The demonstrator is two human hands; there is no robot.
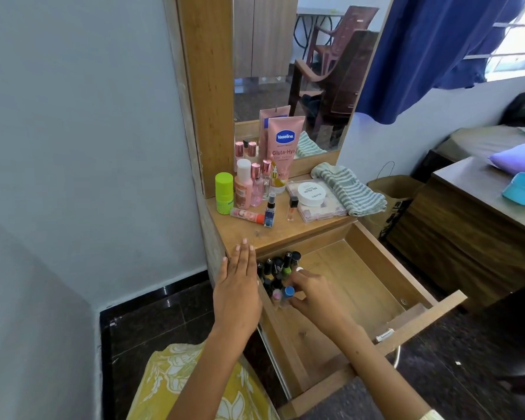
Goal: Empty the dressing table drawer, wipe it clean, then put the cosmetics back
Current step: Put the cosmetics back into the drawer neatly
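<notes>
I'm at the stage of the small nail-polish bottles (278, 272) clustered in the open wooden drawer's (361, 280) back-left corner — whether emptying or refilling, I can't tell. My right hand (311, 294) curls its fingers round a blue-capped bottle (288, 294); my left hand (235, 291) lies flat, holding nothing. Next: a firm pinch without toppling neighbours

A blue curtain (431, 53) hangs right of the mirror (300, 71) (chairs reflected).
</notes>
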